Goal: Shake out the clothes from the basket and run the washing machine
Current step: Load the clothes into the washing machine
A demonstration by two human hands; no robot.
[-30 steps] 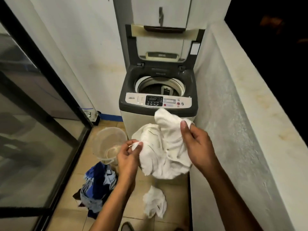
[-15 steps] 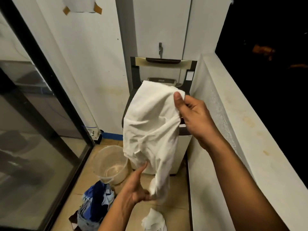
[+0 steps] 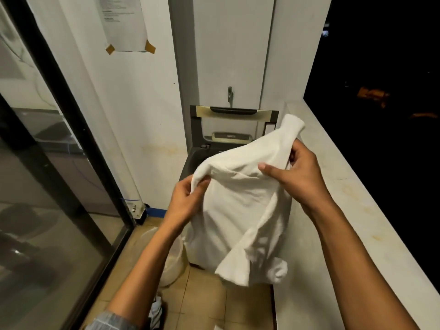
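A white garment (image 3: pixel 240 210) hangs spread out in front of me, held up at chest height. My left hand (image 3: pixel 188 201) pinches its upper left edge. My right hand (image 3: pixel 295 177) grips its upper right part, thumb laid across the cloth. Behind the garment stands the top-loading washing machine (image 3: pixel 190 160) with its lid (image 3: pixel 233 122) raised against the wall; the tub opening and control panel are hidden by the cloth.
A clear plastic bucket (image 3: pixel 173 260) stands on the tiled floor left of the machine. A bit of clothing (image 3: pixel 156 310) lies on the floor below my left arm. A glass sliding door (image 3: pixel 59 186) runs along the left, a low white ledge wall (image 3: pixel 345 210) along the right.
My left hand rose from the garment's lower end to its upper left edge. The garment now hangs wide between both hands. The view tilted upward.
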